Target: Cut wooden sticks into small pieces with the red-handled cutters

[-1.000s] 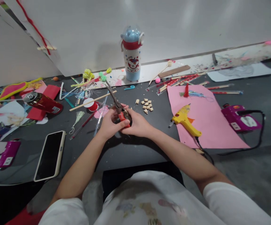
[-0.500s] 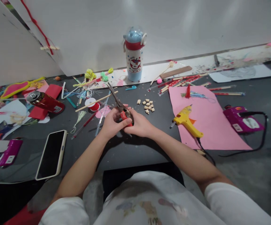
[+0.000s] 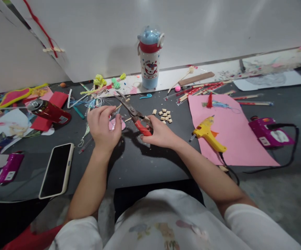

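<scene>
The right hand has its fingers wrapped round red-handled pliers, jaws reaching out beyond them; the left hand has parted fingers near a stick, contact unclear.

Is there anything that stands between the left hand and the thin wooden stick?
Nothing visible stands between them: the thin wooden stick shows right beside the left hand, though contact is unclear. Farther along, the red-handled scissors, held in the right hand, cross in front of the stick.
</scene>
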A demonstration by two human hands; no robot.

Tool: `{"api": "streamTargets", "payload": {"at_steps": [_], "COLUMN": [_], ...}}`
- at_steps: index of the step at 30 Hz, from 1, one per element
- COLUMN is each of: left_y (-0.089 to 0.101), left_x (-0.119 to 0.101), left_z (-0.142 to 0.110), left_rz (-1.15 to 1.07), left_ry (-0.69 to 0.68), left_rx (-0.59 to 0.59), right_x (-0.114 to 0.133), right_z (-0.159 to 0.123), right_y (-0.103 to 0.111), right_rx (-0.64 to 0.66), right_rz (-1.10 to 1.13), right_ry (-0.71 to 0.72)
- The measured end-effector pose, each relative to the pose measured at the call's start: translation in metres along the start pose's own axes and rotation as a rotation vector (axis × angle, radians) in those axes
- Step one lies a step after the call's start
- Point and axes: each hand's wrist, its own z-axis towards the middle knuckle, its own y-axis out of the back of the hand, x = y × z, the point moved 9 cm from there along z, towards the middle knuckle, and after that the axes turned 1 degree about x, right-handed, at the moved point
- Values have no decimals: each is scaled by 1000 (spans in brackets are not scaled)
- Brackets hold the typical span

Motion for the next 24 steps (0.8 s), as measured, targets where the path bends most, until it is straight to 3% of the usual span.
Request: {"api": "streamTargets", "payload": {"at_steps": [4, 10, 24], "left_y": [-13, -19, -13], "left_x": [16, 32, 19], "left_z": [-3, -9, -1], "left_rz": [-42, -107, -97], "left_ry": [68, 107, 67], "left_rx": [90, 115, 129], "right_x": [7, 13, 14], "right_z": [-3, -5, -5], "right_y": [-3, -6, -4], "right_rx": [62, 114, 126], "right_rz": [-28, -14, -60], "right_ry": [34, 91, 153]}}
